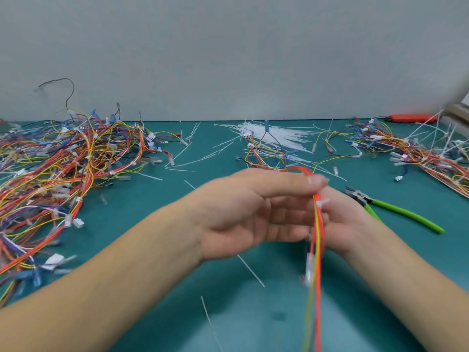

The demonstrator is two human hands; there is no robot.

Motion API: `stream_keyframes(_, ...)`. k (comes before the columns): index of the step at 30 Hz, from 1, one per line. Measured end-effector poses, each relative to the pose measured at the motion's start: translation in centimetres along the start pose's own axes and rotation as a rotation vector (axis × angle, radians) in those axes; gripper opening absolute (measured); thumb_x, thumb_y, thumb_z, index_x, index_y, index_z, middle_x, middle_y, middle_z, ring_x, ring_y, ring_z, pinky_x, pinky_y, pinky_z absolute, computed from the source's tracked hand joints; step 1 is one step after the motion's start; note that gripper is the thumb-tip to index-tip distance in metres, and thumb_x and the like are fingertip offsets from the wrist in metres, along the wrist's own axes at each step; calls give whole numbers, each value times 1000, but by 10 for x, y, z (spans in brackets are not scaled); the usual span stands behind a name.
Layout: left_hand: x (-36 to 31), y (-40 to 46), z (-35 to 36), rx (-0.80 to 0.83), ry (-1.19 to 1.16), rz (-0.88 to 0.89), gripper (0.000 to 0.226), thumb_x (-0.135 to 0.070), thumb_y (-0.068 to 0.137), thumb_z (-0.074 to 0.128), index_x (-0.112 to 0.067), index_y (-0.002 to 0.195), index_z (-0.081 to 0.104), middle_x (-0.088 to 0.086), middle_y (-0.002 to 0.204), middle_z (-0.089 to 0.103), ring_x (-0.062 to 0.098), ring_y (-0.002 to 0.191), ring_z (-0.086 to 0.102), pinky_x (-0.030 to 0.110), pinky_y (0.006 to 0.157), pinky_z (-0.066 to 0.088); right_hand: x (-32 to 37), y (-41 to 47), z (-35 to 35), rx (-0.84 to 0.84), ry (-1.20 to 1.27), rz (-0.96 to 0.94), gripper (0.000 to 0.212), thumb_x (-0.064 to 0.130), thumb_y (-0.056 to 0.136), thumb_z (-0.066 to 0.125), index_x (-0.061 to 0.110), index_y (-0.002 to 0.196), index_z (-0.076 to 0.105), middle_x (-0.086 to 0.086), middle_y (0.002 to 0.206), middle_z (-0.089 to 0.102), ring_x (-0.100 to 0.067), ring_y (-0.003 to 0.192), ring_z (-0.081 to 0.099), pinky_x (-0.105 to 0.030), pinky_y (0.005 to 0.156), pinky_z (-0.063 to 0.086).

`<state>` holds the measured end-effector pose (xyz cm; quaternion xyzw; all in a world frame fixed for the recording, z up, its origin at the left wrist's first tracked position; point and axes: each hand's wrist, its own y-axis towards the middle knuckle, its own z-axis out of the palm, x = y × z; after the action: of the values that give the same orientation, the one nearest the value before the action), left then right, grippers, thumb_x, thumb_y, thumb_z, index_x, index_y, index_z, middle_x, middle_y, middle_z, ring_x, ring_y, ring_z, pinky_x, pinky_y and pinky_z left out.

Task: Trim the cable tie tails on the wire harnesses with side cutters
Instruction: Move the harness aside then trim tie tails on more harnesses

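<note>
Nearest the camera, a loose cable tie tail (250, 270) lies on the green bench (142, 199) between the forearms. Just above it both hands meet around one wire harness (317, 237), a red-and-yellow bundle hanging down toward the viewer. The left hand (243, 217) has its fingers (291, 184) stretched nearly straight over the top of the bundle, thumb side pressing it; the right hand (340, 219) sits behind the wires, its fingers mostly hidden, so I cannot tell whether they are curled on the harness. A white cable tie (320, 203) shows on the bundle between the hands. Beside the right hand, the green-handled side cutters (396, 208) lie untouched on the bench. Farther back lie a pile of harnesses (63, 163) at left, a sheaf of unused cable ties (276, 135) mid-bench, and another harness pile (418, 153) at right.

Likely risk: with the grip this loose, the harness may slip or twist as one hand reaches for the cutters, putting a wire under the blades.
</note>
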<state>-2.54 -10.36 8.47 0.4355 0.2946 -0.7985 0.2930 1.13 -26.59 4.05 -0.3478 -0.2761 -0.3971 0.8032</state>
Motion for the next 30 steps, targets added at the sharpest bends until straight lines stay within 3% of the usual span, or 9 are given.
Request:
stream_keyframes(3, -18, -7, -5, -3, -188, -19, 22, -16, 84, 71, -11, 106, 71, 1, 79, 74, 19, 68, 76, 35, 62, 63, 1, 2, 2, 25, 141, 20, 33, 4, 82, 50, 3, 57, 72, -2, 49, 62, -12, 39, 63, -25, 39, 53)
stream_keyframes(9, -33, -7, -13, -227, -240, 112, 17, -9, 80, 66, -8, 96, 65, 4, 75, 73, 16, 66, 76, 35, 58, 64, -1, 16, -12, -78, 241, 84, 38, 11, 104, 46, -4, 83, 75, -5, 83, 68, -15, 65, 73, -30, 62, 64)
stream_keyframes(14, -25, -2, -20, -376, -62, 217, 8, -13, 98, 64, -10, 91, 65, 7, 80, 76, 22, 74, 78, 31, 59, 63, -3, 14, -11, -53, 180, 131, 47, 14, 103, 46, -3, 72, 76, -7, 71, 71, -17, 60, 73, -30, 54, 61)
stream_keyframes(20, -26, 0, -25, -446, -107, 228, 13, -13, 99, 63, -7, 89, 67, 10, 79, 76, 22, 70, 78, 29, 54, 60, -4, 17, -13, -23, 122, 165, 33, 12, 93, 52, -1, 77, 78, -7, 82, 75, -18, 71, 76, -32, 68, 65)
stream_keyframes(22, -25, 0, -26, -419, -83, 167, 20, -14, 98, 64, -9, 80, 73, 10, 83, 77, 22, 71, 78, 31, 56, 62, -6, 16, -11, -15, 97, 164, 32, 13, 93, 52, 0, 82, 79, -8, 82, 76, -19, 74, 77, -33, 68, 65)
stream_keyframes(25, -20, -4, -24, -202, 99, 45, 25, -19, 96, 66, -14, 75, 78, 10, 90, 78, 24, 78, 78, 39, 71, 66, -6, 16, -11, 53, 31, 138, 40, 10, 92, 56, 0, 129, 66, -15, 123, 74, -25, 115, 71, -34, 68, 64)
stream_keyframes(26, -18, -6, -22, -101, 190, 4, 24, -21, 98, 65, -14, 78, 78, 10, 89, 78, 23, 77, 78, 37, 68, 66, -6, 16, -11, 94, -2, 147, 42, 11, 92, 55, -2, 132, 61, -15, 115, 77, -23, 110, 73, -33, 66, 63)
stream_keyframes(28, -9, -7, -16, 27, 373, -65, 20, -21, 100, 64, -14, 87, 76, 9, 86, 77, 21, 71, 77, 34, 62, 64, -5, 13, -11, 171, -41, 208, 29, 12, 96, 47, -5, 111, 65, -13, 68, 73, -20, 65, 75, -30, 52, 59)
stream_keyframes(30, 3, -7, -8, 52, 560, -119, 16, -19, 101, 65, -5, 98, 70, 9, 86, 77, 20, 65, 74, 34, 60, 63, -4, 11, -10, 154, -51, 255, 30, 10, 94, 50, -7, 99, 74, -20, 80, 75, -28, 72, 77, -36, 58, 62)
